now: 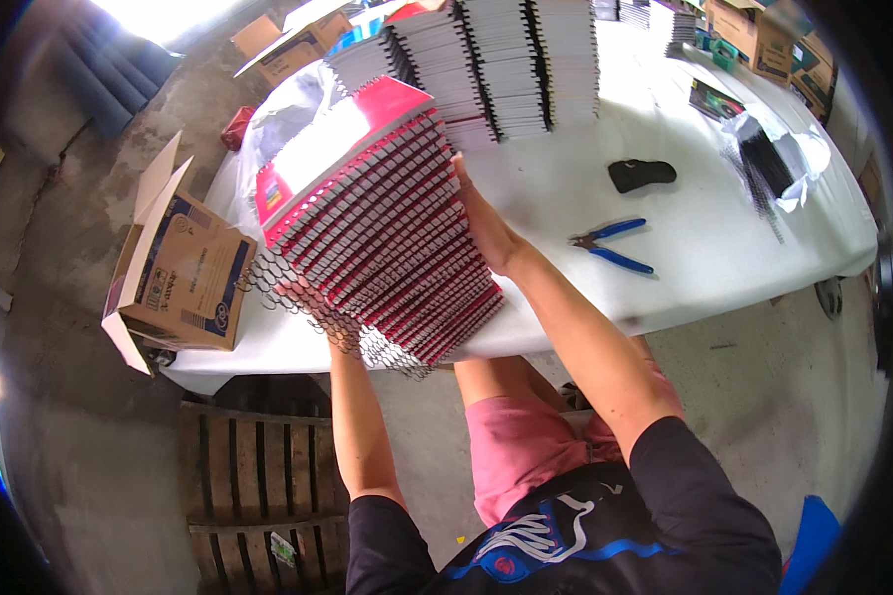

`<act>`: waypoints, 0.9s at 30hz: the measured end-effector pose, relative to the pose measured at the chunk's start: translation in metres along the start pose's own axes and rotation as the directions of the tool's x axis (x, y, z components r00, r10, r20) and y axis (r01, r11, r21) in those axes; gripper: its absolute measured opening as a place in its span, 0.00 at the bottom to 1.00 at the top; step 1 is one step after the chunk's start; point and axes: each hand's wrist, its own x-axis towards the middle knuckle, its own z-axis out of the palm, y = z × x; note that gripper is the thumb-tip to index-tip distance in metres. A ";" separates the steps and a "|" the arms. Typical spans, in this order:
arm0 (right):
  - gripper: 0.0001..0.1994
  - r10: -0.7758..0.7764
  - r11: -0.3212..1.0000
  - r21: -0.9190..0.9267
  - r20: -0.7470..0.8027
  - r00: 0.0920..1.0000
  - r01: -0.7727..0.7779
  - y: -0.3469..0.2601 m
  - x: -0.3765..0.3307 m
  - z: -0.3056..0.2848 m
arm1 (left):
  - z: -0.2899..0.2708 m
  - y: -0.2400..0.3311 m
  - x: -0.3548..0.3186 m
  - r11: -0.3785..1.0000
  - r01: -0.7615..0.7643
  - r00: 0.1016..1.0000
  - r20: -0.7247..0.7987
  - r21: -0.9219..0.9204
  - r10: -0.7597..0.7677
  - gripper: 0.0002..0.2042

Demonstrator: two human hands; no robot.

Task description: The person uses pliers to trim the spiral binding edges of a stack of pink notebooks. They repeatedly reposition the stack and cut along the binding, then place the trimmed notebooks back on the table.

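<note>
Holding one notebook stack (387,233), two hands (481,223), one pair of pliers (587,242).

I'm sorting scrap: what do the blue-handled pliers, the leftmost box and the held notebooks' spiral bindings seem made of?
Blue-handled pliers: grey head, likely metal; smooth blue grips, probably plastic or rubber.
Leftmost box: matte brown cardboard, judging by its color and folded flaps.
Spiral bindings: thin dark loops, finish unclear; possibly plastic or coated wire.
</note>
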 end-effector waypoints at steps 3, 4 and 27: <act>0.37 -0.008 0.999 0.048 -0.083 0.997 0.012 -0.003 -0.005 0.010 | 0.010 -0.014 -0.008 0.986 0.163 0.986 0.031 -0.020 -0.162 0.44; 0.37 -0.027 0.999 0.033 -0.103 0.994 0.031 -0.002 -0.006 0.009 | 0.014 -0.012 -0.012 0.975 0.222 0.974 0.051 -0.024 -0.220 0.44; 0.45 -0.403 0.899 -0.182 0.007 0.915 0.398 -0.029 0.007 0.022 | 0.039 0.062 0.021 0.989 0.097 0.994 0.056 -0.113 -0.091 0.42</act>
